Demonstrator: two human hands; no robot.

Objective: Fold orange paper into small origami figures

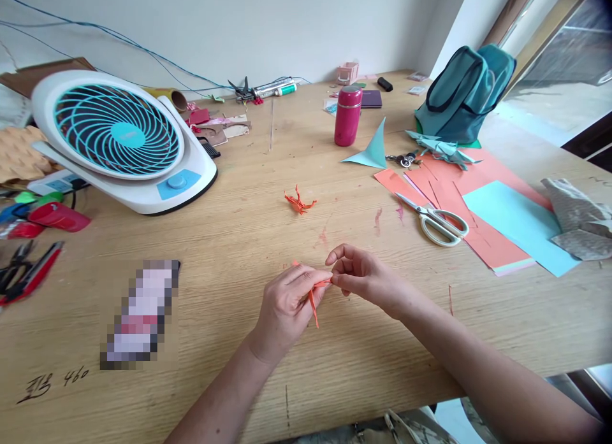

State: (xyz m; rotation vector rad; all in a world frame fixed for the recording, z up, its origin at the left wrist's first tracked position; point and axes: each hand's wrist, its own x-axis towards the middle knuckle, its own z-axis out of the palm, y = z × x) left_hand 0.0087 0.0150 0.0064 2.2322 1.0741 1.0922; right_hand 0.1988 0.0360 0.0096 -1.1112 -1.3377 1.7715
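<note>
My left hand [289,299] is closed on a folded piece of orange paper [314,307], whose thin strip hangs down below the fingers. The fingertips of my right hand [363,277] pinch the same paper at its right end; its other fingers curl loosely above. Much of the paper is hidden by my fingers. Beyond my hands, a small folded orange paper figure [299,202] with thin pointed limbs stands on the wooden table [229,240].
Scissors [437,222] lie on orange and blue paper sheets [516,221] at right. Behind them are a folded blue paper [370,148], a pink flask [348,116] and a teal bag [463,97]. A fan [129,138] stands at left, above a pixelated object [141,313].
</note>
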